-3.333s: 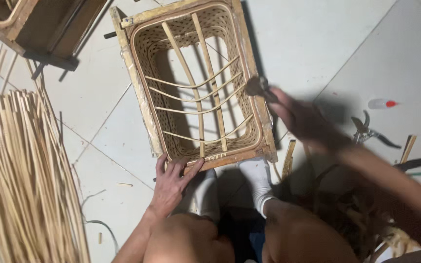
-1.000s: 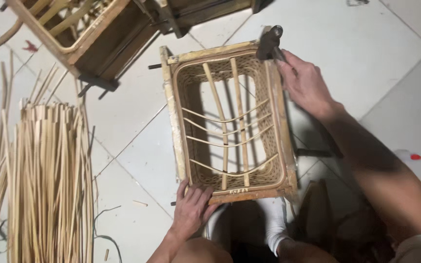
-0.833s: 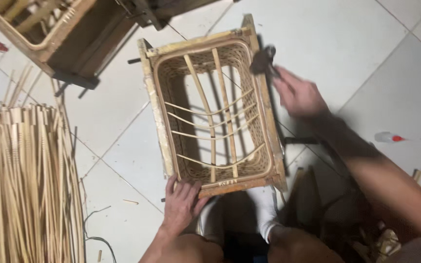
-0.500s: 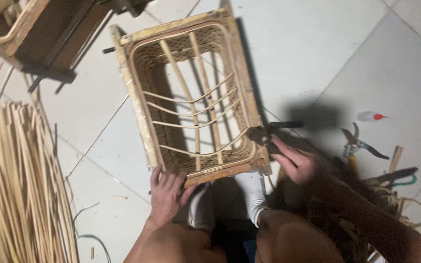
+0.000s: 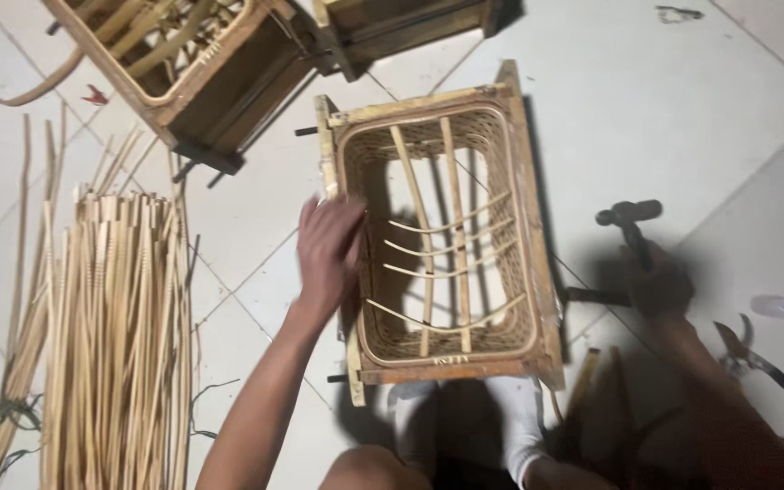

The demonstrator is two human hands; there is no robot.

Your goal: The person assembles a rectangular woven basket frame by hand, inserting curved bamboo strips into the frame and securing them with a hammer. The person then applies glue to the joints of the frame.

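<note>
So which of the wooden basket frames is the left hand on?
The nearest frame, between the feet; left hand rests on its left rail. Two others lie untouched farther away.

We take this for an informal rattan-weaving workshop set on a white tiled floor (image 5: 682, 100). Evidence: a bundle of split cane strips (image 5: 120, 336) laid flat, a half-woven basket in a wooden frame (image 5: 442, 245), further wooden frames (image 5: 201, 63) nearby, pruning shears (image 5: 759, 358) and a hammer (image 5: 630, 222) within reach.
</note>
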